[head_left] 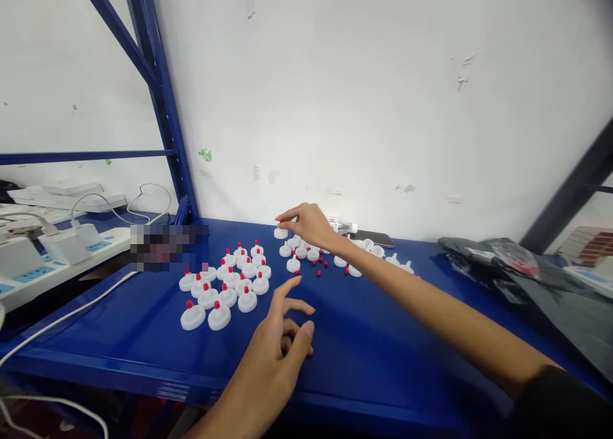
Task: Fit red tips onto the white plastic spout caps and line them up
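My right hand [306, 225] reaches to the back of the blue table, thumb and fingers pinched on the red tip of a white nozzle cap [281, 233]. Closer to me, my left hand [282, 343] is half curled with fingers apart and holds nothing. To its left stand several white round caps with red tips [219, 316], grouped upright on the table. Below and beside my right hand are more white caps [293, 264], some without red tips. Small loose red tips [319, 273] lie scattered among them. My right wrist and forearm hide part of this pile.
A clear bottle [342, 226] and a dark flat object [378, 238] lie by the wall. White power strips [62, 269] with plugs and cables occupy the left side. Black plastic bags [493, 260] lie at the right. A blue rack post [167, 107] rises at the back left.
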Demonstrator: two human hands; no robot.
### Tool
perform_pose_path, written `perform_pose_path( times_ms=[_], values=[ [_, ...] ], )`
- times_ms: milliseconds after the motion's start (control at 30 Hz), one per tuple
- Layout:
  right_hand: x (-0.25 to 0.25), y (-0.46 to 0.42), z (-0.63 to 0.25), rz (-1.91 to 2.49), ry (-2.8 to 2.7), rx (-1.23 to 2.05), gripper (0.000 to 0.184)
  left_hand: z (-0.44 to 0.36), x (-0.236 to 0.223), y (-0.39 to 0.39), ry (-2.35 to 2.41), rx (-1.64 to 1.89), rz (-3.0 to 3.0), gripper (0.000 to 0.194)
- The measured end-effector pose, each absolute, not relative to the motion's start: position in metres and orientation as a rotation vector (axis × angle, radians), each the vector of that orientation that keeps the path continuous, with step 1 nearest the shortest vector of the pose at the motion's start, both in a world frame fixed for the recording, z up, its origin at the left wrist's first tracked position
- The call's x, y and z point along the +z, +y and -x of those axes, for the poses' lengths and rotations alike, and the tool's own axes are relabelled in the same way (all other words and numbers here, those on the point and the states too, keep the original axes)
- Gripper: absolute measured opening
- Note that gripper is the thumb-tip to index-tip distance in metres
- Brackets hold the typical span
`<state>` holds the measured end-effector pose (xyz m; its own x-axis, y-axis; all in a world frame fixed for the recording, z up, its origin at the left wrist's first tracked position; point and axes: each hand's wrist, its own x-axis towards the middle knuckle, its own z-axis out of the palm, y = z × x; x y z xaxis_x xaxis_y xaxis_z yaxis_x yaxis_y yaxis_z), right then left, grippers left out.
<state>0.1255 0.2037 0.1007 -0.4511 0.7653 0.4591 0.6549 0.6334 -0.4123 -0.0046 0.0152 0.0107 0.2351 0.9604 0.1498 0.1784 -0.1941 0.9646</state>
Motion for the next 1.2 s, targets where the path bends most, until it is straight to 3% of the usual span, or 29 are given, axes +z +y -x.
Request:
perform_pose_path(
  times_ms=[267, 400, 467, 767, 967, 1100, 1200],
  values=[
    [0.072, 0.257, -0.066, 1.256, -2.473, 0.288, 0.013, 0.007, 0.014, 0.014, 1.158, 1.001, -1.603, 0.053],
    [0.086, 0.257, -0.075, 1.279, -2.544, 0.289, 0.046, 0.007, 0.018, 0.014, 1.179, 0.979, -1.601, 0.054],
    [0.096, 0.253, -0.087, 1.306, -2.556, 0.266, 0.052, 0.007, 0.016, 0.015, 1.182, 0.986, -1.597, 0.053],
    [0.106, 0.224, -0.111, 1.379, -2.658, 0.111, 0.005, 0.005, 0.006, 0.019, 1.102, 1.088, -1.606, 0.047],
    [0.137, 0.184, -0.140, 1.240, -2.593, 0.027, 0.008, 0.003, 0.008, 0.018, 1.112, 1.281, -1.528, 0.056],
    [0.156, 0.132, -0.170, 0.881, -2.794, 0.337, 0.008, 0.001, 0.012, 0.016, 1.158, 1.296, -1.448, 0.075],
    [0.159, 0.099, -0.179, 0.643, -2.840, 0.485, 0.012, 0.001, 0.017, 0.017, 1.149, 1.156, -1.464, 0.079]
  ],
)
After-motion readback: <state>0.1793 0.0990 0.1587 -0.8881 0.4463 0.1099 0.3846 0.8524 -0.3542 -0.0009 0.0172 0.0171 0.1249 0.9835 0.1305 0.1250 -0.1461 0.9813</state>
